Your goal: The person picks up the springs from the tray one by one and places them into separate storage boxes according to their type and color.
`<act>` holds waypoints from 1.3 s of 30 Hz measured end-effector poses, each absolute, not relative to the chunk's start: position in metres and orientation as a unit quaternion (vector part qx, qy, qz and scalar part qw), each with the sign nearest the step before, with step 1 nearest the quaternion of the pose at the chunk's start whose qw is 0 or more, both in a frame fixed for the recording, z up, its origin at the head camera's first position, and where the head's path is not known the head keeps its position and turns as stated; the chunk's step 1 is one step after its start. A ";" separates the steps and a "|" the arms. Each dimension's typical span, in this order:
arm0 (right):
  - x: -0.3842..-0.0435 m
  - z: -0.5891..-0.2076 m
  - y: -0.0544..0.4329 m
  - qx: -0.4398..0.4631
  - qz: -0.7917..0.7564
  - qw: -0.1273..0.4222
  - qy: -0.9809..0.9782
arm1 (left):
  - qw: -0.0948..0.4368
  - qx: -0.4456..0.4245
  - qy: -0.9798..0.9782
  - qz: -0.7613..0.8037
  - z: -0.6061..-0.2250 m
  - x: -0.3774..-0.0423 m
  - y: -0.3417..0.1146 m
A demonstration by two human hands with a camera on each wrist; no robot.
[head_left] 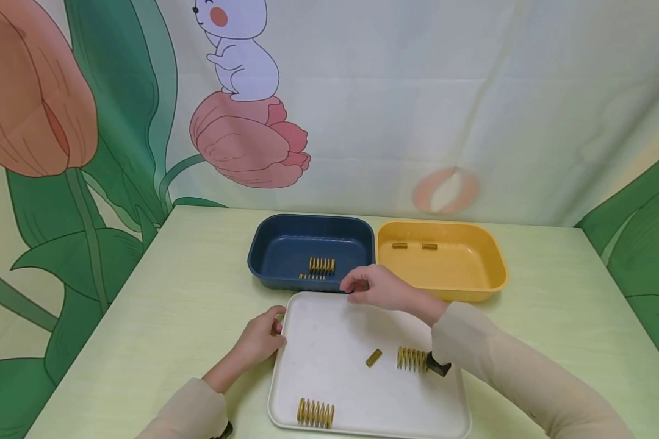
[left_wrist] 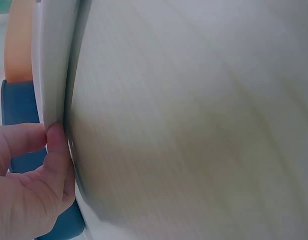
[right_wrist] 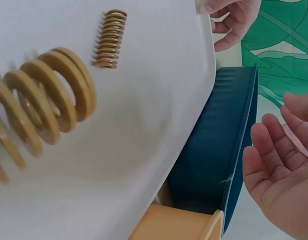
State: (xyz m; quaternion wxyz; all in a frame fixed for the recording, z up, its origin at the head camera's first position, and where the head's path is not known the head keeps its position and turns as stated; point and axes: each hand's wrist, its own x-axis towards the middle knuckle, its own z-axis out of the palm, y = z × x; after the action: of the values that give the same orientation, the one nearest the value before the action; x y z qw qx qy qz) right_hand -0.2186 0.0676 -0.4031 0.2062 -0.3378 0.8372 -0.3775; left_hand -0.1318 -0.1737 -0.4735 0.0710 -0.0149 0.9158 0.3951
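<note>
My left hand (head_left: 259,336) pinches the left rim of a white tray (head_left: 318,360) between thumb and fingers, as the left wrist view shows up close. Over the tray's far edge is my right hand (head_left: 378,286), beside the front right corner of a blue bin (head_left: 269,277). Its fingers (right_wrist: 273,145) are loosely bent, and nothing shows between them. On the tray lie a small gold spring (head_left: 373,358), a large gold spring (head_left: 412,358) partly behind the right wrist, and another large spring (head_left: 315,413) near the front left.
Inside the blue bin lies a large spring (head_left: 321,266), with its reflection or another coil below. A yellow bin (head_left: 496,268) adjoins it on the right, holding two small springs (head_left: 429,247). Behind the pale green table (head_left: 198,262) hangs a printed curtain (head_left: 362,122).
</note>
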 end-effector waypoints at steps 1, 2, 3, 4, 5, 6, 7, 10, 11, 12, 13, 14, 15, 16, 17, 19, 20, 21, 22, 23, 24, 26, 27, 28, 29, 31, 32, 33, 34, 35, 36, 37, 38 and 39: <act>-0.218 -0.404 0.068 -0.338 -0.376 0.207 0.837 | 0.071 -0.015 0.916 0.396 -0.473 -0.132 -0.174; -0.218 -0.404 0.068 -0.337 -0.375 0.208 0.838 | 0.071 -0.015 0.916 0.396 -0.473 -0.132 -0.174; -0.217 -0.405 0.069 -0.336 -0.373 0.210 0.839 | 0.071 -0.015 0.915 0.396 -0.473 -0.131 -0.174; -0.217 -0.405 0.069 -0.335 -0.370 0.211 0.840 | 0.072 -0.015 0.915 0.396 -0.473 -0.132 -0.174; -0.216 -0.405 0.070 -0.335 -0.367 0.212 0.842 | 0.071 -0.014 0.916 0.395 -0.473 -0.131 -0.174; -0.216 -0.406 0.070 -0.334 -0.365 0.214 0.842 | 0.070 -0.013 0.916 0.394 -0.473 -0.131 -0.174; -0.216 -0.406 0.071 -0.333 -0.363 0.217 0.843 | 0.070 -0.012 0.917 0.392 -0.473 -0.131 -0.174; -0.214 -0.409 0.073 -0.334 -0.356 0.225 0.843 | 0.068 -0.010 0.919 0.388 -0.474 -0.132 -0.174; -0.214 -0.410 0.074 -0.335 -0.356 0.228 0.842 | 0.068 -0.009 0.920 0.387 -0.474 -0.132 -0.174; -0.214 -0.411 0.075 -0.335 -0.356 0.231 0.841 | 0.069 -0.009 0.919 0.387 -0.474 -0.132 -0.174; -0.213 -0.413 0.076 -0.336 -0.356 0.234 0.840 | 0.069 -0.009 0.919 0.388 -0.474 -0.132 -0.174; -0.213 -0.414 0.076 -0.338 -0.357 0.236 0.838 | 0.070 -0.009 0.919 0.388 -0.474 -0.132 -0.174; -0.213 -0.416 0.078 -0.339 -0.358 0.237 0.837 | 0.070 -0.010 0.919 0.388 -0.474 -0.132 -0.174; -0.212 -0.417 0.079 -0.341 -0.359 0.239 0.835 | 0.070 -0.010 0.919 0.388 -0.474 -0.132 -0.174; -0.211 -0.418 0.079 -0.342 -0.360 0.240 0.834 | 0.071 -0.011 0.919 0.389 -0.474 -0.132 -0.174; -0.210 -0.418 0.081 -0.343 -0.360 0.243 0.833 | 0.071 -0.011 0.918 0.389 -0.474 -0.132 -0.174; -0.210 -0.419 0.082 -0.343 -0.359 0.246 0.832 | 0.071 -0.011 0.918 0.389 -0.474 -0.132 -0.174; -0.209 -0.419 0.082 -0.342 -0.358 0.249 0.833 | 0.071 -0.012 0.918 0.389 -0.474 -0.132 -0.174; -0.208 -0.419 0.082 -0.340 -0.357 0.251 0.833 | 0.072 -0.012 0.918 0.389 -0.474 -0.132 -0.174; -0.208 -0.419 0.083 -0.338 -0.355 0.254 0.834 | 0.072 -0.012 0.919 0.389 -0.474 -0.132 -0.174; -0.207 -0.419 0.084 -0.336 -0.355 0.257 0.833 | 0.073 -0.012 0.919 0.388 -0.474 -0.132 -0.174; -0.206 -0.420 0.085 -0.334 -0.353 0.263 0.833 | 0.073 -0.014 0.919 0.387 -0.473 -0.131 -0.174; -0.205 -0.421 0.085 -0.337 -0.351 0.262 0.833 | 0.073 -0.014 0.919 0.387 -0.473 -0.131 -0.174; -0.205 -0.421 0.086 -0.337 -0.351 0.264 0.833 | 0.073 -0.014 0.919 0.387 -0.472 -0.131 -0.174; -0.204 -0.422 0.086 -0.339 -0.350 0.264 0.832 | 0.074 -0.015 0.919 0.388 -0.472 -0.131 -0.174; -0.204 -0.424 0.087 -0.342 -0.349 0.265 0.831 | 0.075 -0.016 0.918 0.389 -0.471 -0.130 -0.174; -0.203 -0.424 0.087 -0.344 -0.349 0.265 0.830 | 0.075 -0.017 0.918 0.390 -0.470 -0.130 -0.173; -0.203 -0.425 0.088 -0.345 -0.349 0.267 0.829 | 0.075 -0.017 0.918 0.389 -0.470 -0.130 -0.173; -0.202 -0.426 0.088 -0.345 -0.350 0.269 0.828 | 0.075 -0.017 0.918 0.389 -0.470 -0.130 -0.173; -0.202 -0.426 0.089 -0.346 -0.350 0.269 0.828 | 0.075 -0.016 0.918 0.389 -0.469 -0.130 -0.173; -0.202 -0.427 0.089 -0.348 -0.350 0.269 0.827 | 0.075 -0.016 0.918 0.389 -0.469 -0.130 -0.173; -0.201 -0.427 0.089 -0.349 -0.350 0.268 0.827 | 0.074 -0.016 0.918 0.388 -0.469 -0.130 -0.173; -0.200 -0.428 0.090 -0.350 -0.348 0.267 0.827 | 0.073 -0.016 0.919 0.388 -0.469 -0.130 -0.173; -0.200 -0.429 0.090 -0.348 -0.348 0.267 0.828 | 0.073 -0.016 0.918 0.388 -0.470 -0.130 -0.173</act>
State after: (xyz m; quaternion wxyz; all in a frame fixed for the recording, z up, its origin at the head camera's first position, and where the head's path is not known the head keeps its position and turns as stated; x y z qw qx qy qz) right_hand -0.1996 0.0904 -0.4290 0.2674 -0.3480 0.8284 -0.3480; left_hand -0.1300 -0.1728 -0.4696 0.0731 -0.0158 0.9184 0.3885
